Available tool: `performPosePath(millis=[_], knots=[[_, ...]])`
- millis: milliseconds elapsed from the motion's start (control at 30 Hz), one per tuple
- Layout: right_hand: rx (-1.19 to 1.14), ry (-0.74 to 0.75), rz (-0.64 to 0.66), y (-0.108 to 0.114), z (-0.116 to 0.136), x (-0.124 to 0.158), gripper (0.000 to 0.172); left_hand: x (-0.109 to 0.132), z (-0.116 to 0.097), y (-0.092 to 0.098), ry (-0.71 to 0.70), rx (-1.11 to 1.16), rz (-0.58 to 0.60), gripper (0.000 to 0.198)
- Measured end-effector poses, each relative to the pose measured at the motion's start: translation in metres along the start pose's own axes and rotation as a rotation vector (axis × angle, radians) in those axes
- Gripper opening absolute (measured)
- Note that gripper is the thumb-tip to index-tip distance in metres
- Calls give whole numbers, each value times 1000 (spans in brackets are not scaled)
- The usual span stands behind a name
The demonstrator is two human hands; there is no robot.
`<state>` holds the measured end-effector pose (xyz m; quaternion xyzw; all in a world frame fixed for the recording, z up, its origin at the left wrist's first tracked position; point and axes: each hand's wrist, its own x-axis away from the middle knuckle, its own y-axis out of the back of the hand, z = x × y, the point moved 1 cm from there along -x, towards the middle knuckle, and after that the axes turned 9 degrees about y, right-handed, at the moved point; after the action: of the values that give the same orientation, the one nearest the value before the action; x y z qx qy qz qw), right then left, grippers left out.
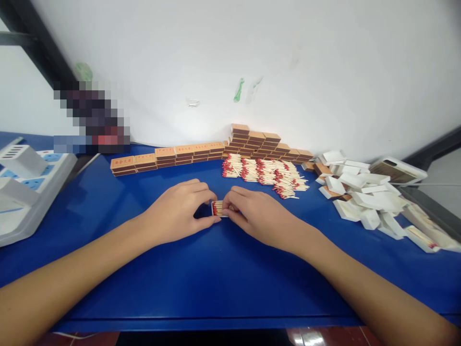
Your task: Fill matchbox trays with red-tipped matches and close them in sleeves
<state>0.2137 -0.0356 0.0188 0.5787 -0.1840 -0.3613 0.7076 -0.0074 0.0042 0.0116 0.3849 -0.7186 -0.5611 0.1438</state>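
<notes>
A small white matchbox tray with red-tipped matches in it lies on the blue table in front of me. My left hand grips the tray's left end, thumb on the near side and fingers on the far side. Over the tray's right part, my right hand has its fingertips pinched together on the matches; its fingers hide that end. Just beyond my hands, loose matches are heaped in rough rows, most with their red heads to the left.
Closed matchboxes form a long row along the wall, stacked higher in the middle. At right are piled white empty trays, a phone-like device and a tray holding a few matches. A white power strip stands left.
</notes>
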Motion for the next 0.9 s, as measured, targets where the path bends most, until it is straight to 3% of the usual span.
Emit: performPosePath(millis=[133,267,433,900], knots=[[-13,-29,-41,8,-16,3,10,0,-1,1,9,12,9,25],[137,-146,-145,13,-59,7,14,1,-2,1,18,24,16,24],[140,-200,-153,10,-102,11,15,2,-1,1,23,25,24,27],[156,-161,-164,8,-108,11,14,2,-1,1,11,8,28,27]])
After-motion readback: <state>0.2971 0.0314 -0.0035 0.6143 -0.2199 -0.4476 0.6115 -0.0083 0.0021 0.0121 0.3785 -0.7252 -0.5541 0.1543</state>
